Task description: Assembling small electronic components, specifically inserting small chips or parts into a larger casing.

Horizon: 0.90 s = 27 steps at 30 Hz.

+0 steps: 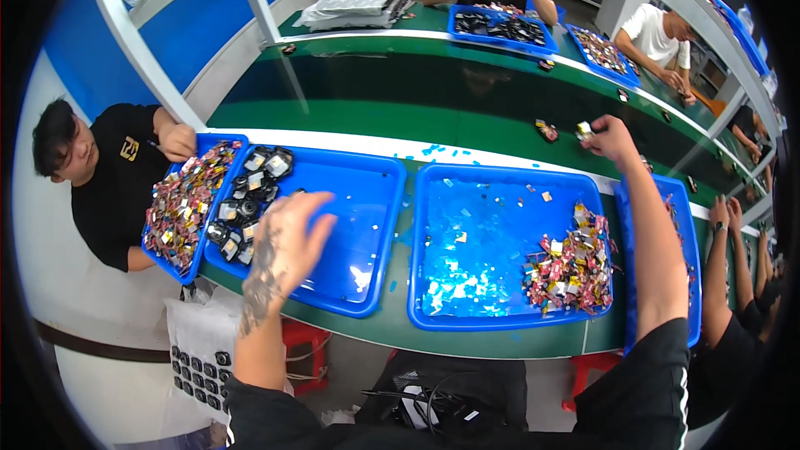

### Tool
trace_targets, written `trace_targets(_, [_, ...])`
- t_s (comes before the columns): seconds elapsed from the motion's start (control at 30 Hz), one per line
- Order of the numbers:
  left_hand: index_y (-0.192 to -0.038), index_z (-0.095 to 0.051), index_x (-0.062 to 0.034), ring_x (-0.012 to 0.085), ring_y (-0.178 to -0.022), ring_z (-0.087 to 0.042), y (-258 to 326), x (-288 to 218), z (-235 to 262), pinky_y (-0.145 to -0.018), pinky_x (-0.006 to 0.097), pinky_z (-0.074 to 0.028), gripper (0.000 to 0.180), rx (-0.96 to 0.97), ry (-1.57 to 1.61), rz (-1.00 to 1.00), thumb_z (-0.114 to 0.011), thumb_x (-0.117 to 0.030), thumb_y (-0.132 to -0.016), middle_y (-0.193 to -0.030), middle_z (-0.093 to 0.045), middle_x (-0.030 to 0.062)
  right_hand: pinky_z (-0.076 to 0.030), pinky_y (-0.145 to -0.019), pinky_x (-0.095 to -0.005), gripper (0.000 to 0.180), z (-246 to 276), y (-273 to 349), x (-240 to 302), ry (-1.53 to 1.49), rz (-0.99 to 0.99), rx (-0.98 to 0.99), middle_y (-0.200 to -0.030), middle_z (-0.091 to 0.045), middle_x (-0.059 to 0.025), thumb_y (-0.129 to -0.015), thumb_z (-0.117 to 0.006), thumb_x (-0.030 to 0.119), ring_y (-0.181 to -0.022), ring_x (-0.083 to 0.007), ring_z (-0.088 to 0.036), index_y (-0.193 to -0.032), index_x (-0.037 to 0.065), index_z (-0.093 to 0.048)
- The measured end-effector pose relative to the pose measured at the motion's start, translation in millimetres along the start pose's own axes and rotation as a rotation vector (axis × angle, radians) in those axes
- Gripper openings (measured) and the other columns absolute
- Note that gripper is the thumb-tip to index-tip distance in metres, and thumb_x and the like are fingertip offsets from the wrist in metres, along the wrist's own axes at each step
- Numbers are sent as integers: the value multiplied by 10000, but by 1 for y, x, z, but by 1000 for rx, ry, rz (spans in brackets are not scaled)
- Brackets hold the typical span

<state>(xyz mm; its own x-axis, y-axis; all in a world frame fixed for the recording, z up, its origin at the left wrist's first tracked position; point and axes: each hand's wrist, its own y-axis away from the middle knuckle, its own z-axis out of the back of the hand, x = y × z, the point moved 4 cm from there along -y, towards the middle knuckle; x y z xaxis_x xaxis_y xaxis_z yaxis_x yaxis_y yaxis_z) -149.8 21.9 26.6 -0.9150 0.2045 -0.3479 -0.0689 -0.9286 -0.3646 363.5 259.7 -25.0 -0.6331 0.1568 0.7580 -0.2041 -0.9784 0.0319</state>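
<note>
the left hand (293, 232) is near 8 o'clock, loosely spread, its tattooed forearm (265, 300) from 7 o'clock; the right hand (611, 143), held in a pinch, is past 2 o'clock, arm (657, 242) outstretched.

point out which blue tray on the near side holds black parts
The tray beneath the left hand: black parts crowd its left side; other near trays show reddish parts.

I had four blue trays (414, 258) side by side on my green bench (467, 345), blue scraps (432, 151) strewn behind and between them; past the pale ledge (325, 143), the green belt (333, 107) bore small electronic parts (547, 131), spaced apart.
</note>
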Motion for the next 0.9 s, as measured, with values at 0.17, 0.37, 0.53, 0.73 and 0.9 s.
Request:
trace_targets(0.17, [-1149,-623,-73,324,-1080,-582,21,81,12,-969,423,-443,299,33,-294,294,-623,-199,-878,-1059,-651,133,-528,-814,-394,518,13,-50,-48,404,-4,-5,-987,-664,-164,-536,-851,-12,-935,-309,-651,-994,-9,-609])
trace_targets(0.37, [-1252,-568,-83,326,-1144,-527,9,69,-16,-1011,416,-414,429,64,-403,167,-650,-262,-870,-1181,-583,151,-513,-829,-442,357,30,-13,-22,751,190,-136,-989,-667,-221,-713,-699,162,-942,-378,-642,-1023,-11,-658])
trace_targets(0.53, [-1072,-558,-51,343,-1027,-572,-15,79,-19,-901,441,-466,361,142,-256,8,-736,-173,-782,-1036,-623,165,-539,-763,-388,121,15,67,61,667,562,157,-828,-687,-160,-747,-629,77,-824,-323,-675,-841,56,-703])
trace_targets(0.73, [-938,-589,-26,146,-554,-528,-39,56,-17,-505,289,-415,188,-97,53,-215,-709,-87,-807,-666,-549,40,-528,-773,-398,121,11,159,53,832,659,513,-881,-673,-136,-741,-688,64,-853,-313,-647,-860,62,-712])
trace_targets(0.9, [-972,-592,-50,80,-520,-504,-50,-20,-44,-436,198,-349,98,120,1423,302,-625,-128,-924,-784,-605,15,-522,-784,-400,108,27,173,40,837,492,443,-867,-673,-109,-741,-722,104,-878,-308,-655,-848,95,-722])
